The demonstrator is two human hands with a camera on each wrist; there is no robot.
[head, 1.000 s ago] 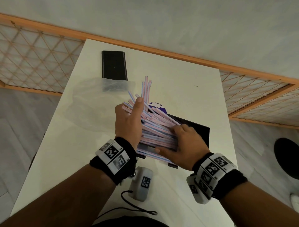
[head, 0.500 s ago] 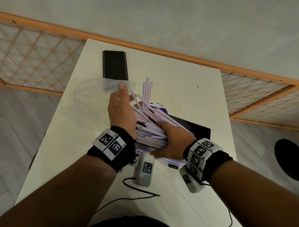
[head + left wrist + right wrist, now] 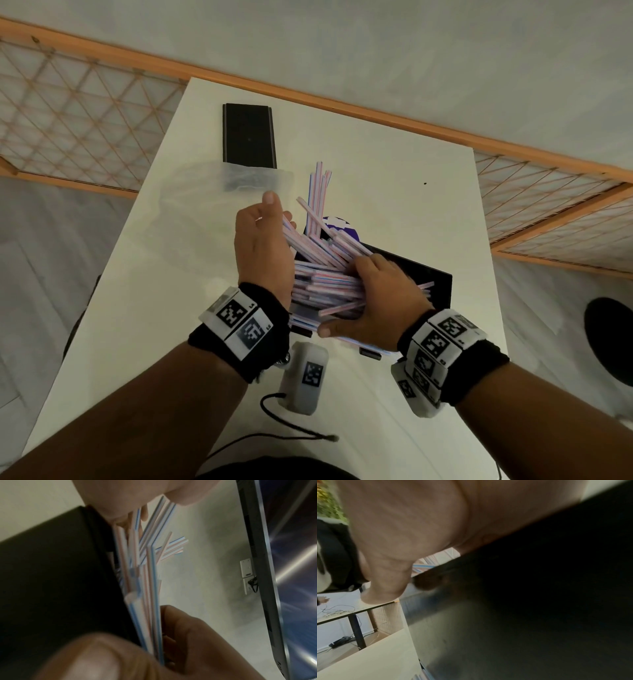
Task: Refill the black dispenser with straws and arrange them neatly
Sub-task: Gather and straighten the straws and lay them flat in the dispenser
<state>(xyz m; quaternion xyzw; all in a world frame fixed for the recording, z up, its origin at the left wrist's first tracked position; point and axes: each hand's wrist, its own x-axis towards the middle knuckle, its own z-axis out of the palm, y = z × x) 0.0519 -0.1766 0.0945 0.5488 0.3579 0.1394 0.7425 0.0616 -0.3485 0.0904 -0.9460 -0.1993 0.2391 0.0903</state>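
My left hand (image 3: 263, 246) grips the splayed ends of the straws (image 3: 329, 284), my right hand (image 3: 383, 294) clasps them down on the dispenser (image 3: 442, 294), squaring crossed ones so they settle flat.

No words or numbers can be read. Square black-and-white code markers sit on my left wristband (image 3: 239, 322), on my right wristband (image 3: 442, 339), and on a white pod (image 3: 305, 377) hanging below my left wrist. The tiny characters beside the markers are too small to make out.

Smooth plastic straws (image 3: 329, 284) (glossy black dispenser (image 3: 440, 294))
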